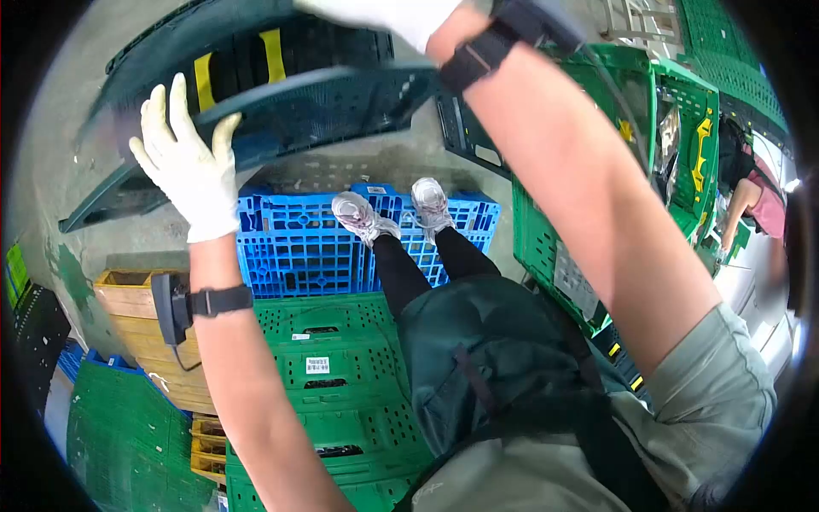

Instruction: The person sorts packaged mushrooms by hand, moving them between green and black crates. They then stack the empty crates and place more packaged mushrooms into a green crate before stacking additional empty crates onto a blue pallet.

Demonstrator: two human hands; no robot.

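A grey concrete floor [375,162] lies below, scuffed and daylit. On it sits a blue plastic pallet [290,243], with green folded crates [341,367] stacked just beside it — wooden pallets [136,316] at the left, upright green crates [674,111] at the right.

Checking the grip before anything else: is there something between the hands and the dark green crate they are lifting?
Nothing visible. The left hand, in a white glove, lies flat against the crate at its lower edge. The right hand, also gloved, is on the crate's top edge, partly cut off by the frame. Only the gloves separate skin from plastic.
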